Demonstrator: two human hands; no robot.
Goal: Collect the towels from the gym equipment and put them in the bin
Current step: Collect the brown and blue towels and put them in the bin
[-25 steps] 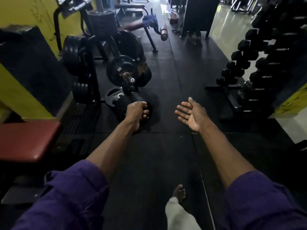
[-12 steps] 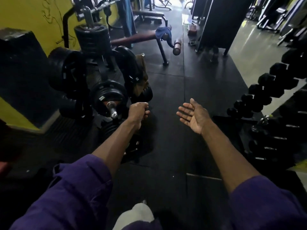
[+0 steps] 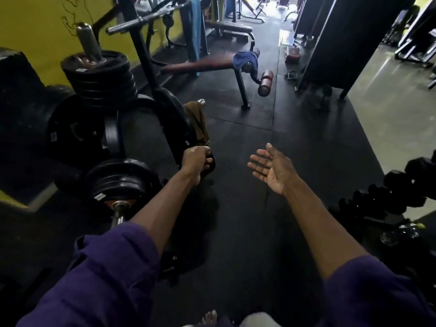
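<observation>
Head view: left fist under brown towel, three towels in sight

Left hand (image 3: pixel 197 161) is curled into a fist. No cloth is plainly seen inside it, but it is dark there, so a pinched hem can't be ruled out. Right hand (image 3: pixel 271 171) is palm up with fingers straight and spread, holding nothing.

Brown towel (image 3: pixel 196 123) hangs just above the left knuckles, draped over a peg of the plate rack (image 3: pixel 174 114), its lower edge right at the fist. Judged light, limp and not fragile, with enough nap that it shouldn't slip. Best hold is probably up by the fold over the peg, or a bunch of the hanging middle, lifted up and off so it doesn't snag on the peg end.

Blue towel (image 3: pixel 245 60) lies well ahead of the right hand, bunched on the end of the bench (image 3: pixel 195 66) — a grab from on top should do. Light-blue towel (image 3: pixel 195 27) is farthest ahead of the left hand, hanging long from an upright frame. It should slide off with a pull near the top.

Counts: three towels and one bench. No bin is in view. Dumbbells (image 3: pixel 401 192) are in a row off to the right of the right hand, too dark to count.
</observation>
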